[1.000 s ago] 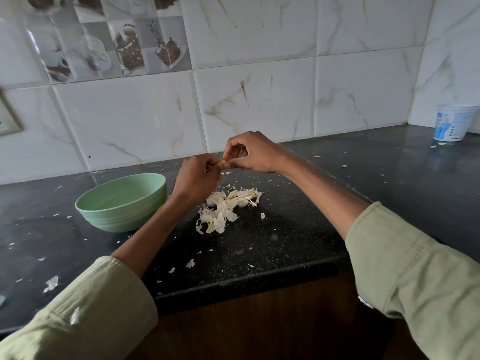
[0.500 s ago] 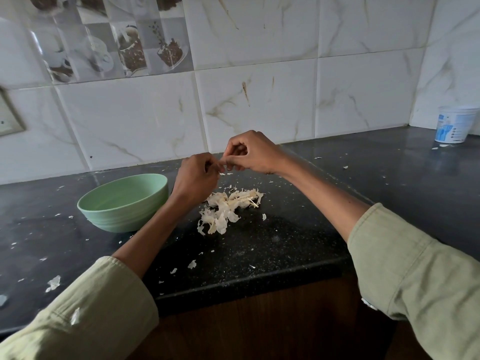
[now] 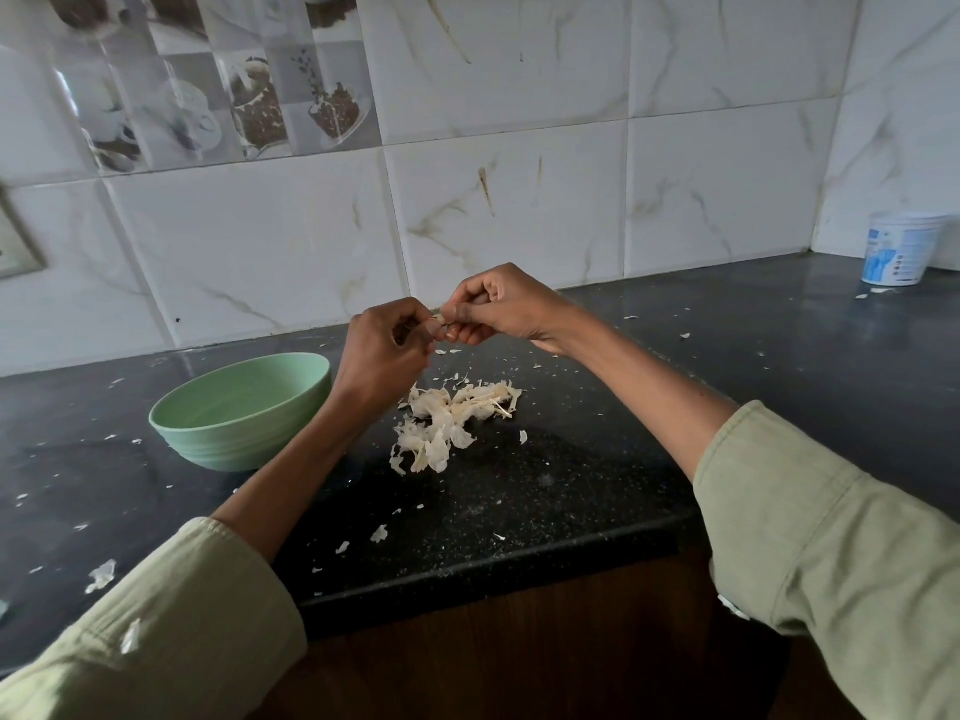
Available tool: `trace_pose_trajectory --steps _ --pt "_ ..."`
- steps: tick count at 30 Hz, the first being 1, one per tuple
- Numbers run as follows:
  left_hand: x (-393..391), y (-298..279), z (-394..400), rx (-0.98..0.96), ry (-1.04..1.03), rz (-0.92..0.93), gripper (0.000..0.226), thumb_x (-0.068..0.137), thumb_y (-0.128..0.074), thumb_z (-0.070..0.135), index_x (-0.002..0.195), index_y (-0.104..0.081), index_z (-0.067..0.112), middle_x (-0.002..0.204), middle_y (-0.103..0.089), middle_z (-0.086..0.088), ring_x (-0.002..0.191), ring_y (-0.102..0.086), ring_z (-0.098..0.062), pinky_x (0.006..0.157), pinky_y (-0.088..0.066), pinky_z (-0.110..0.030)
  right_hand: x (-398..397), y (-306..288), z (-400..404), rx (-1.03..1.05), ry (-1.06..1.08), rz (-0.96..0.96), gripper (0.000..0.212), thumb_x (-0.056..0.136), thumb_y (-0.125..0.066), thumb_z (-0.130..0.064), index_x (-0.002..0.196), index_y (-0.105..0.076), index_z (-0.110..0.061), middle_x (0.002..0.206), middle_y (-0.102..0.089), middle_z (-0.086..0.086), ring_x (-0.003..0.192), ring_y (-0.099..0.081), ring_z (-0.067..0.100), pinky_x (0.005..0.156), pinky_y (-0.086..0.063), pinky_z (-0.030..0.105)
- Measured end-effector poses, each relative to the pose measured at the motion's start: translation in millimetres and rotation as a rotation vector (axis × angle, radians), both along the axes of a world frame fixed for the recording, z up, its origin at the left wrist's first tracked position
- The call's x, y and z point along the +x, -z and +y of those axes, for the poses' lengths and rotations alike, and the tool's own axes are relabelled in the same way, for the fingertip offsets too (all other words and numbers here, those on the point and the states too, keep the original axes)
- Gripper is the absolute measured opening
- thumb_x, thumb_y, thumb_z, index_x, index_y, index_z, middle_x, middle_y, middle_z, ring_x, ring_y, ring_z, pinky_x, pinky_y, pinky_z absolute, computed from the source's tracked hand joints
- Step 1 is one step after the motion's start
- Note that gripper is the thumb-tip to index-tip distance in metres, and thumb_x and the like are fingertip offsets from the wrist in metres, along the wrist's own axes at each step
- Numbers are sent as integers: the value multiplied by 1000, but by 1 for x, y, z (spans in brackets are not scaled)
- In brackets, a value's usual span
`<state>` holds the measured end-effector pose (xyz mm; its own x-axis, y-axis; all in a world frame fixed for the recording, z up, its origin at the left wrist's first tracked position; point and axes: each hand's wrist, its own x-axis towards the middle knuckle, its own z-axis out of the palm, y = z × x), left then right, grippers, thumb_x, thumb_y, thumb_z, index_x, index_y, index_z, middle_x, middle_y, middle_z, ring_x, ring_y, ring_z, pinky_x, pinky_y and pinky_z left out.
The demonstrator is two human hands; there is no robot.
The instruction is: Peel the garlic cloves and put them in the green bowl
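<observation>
My left hand point(image 3: 382, 350) and my right hand point(image 3: 498, 306) meet above the black counter point(image 3: 571, 491), fingers curled. Between their fingertips they pinch a small garlic clove point(image 3: 439, 319), mostly hidden by the fingers. A heap of pale garlic skins point(image 3: 452, 418) lies on the counter just below the hands. The green bowl point(image 3: 239, 407) stands to the left of my left hand; what its inside holds does not show from here.
Skin flakes are scattered over the counter, some near the front edge point(image 3: 379, 532). A white tub point(image 3: 901, 246) stands at the far right by the tiled wall point(image 3: 519, 210). A wooden cabinet front lies below the counter edge.
Both hands stay together at the same spot, with small finger shifts on the clove. Bowl and heap of skins have not moved.
</observation>
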<state>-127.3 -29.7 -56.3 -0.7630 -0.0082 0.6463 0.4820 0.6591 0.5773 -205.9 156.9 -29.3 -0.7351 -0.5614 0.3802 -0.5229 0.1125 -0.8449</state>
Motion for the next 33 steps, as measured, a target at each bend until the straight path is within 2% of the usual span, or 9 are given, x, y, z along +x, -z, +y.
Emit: trace_pose_trajectory --steps 5,11,18,21,24,27,30,33 --pt "-1 0 0 14 19 -7 15 101 -70 21 87 -74 18 69 -72 -2 63 -67 -11 61 -50 -17 0 0 1 16 -5 -48 17 97 -69 -7 108 -73 6 86 -76 13 72 -72 13 68 -59 21" --pt "1 -1 4 83 28 -35 15 103 -67 19 93 -76 12 75 -74 -5 56 -61 0 53 -41 -9 -2 -6 5 12 57 -60 22 95 -75 -14 110 -75 1 91 -76 8 77 -70 10 70 -57 22" --pt "-2 0 -3 103 -27 -14 16 100 -68 22 89 -78 16 76 -76 -1 64 -70 -10 55 -45 -12 -2 -12 14 35 85 -65 20 92 -76 -9 112 -76 -5 97 -77 8 81 -70 11 73 -57 23" --pt "-4 0 -4 43 -25 -17 16 97 -74 31 85 -80 21 74 -76 6 65 -71 -15 60 -53 -22 -1 -12 16 43 73 -52 21 92 -75 -5 113 -75 -5 105 -77 15 83 -70 13 72 -57 23" --pt "-7 4 -6 -63 -92 -47 12 86 -86 39 80 -80 31 70 -74 13 66 -70 -9 67 -59 -33 -1 -12 17 44 72 -34 23 90 -76 -4 113 -75 -4 111 -75 20 84 -70 14 72 -57 23" --pt "-10 7 -7 -153 -104 -59 18 76 -93 41 75 -77 33 72 -73 15 68 -68 -6 67 -60 -37 -1 -12 19 66 54 -21 23 90 -78 -7 112 -76 -7 110 -76 17 86 -69 13 76 -58 24" --pt "-9 7 -4 -207 -90 -42 19 85 -85 47 75 -78 31 68 -72 15 62 -64 -1 63 -55 -31 0 -13 19 118 37 5 24 88 -80 -11 112 -77 -9 108 -76 14 88 -69 12 79 -58 24" --pt "-10 6 -2 -220 -78 -51 34 100 -66 50 76 -79 29 66 -72 15 60 -64 1 62 -54 -30 0 -13 19 141 32 24 23 89 -79 -9 112 -77 -9 108 -76 14 88 -70 11 75 -56 22"
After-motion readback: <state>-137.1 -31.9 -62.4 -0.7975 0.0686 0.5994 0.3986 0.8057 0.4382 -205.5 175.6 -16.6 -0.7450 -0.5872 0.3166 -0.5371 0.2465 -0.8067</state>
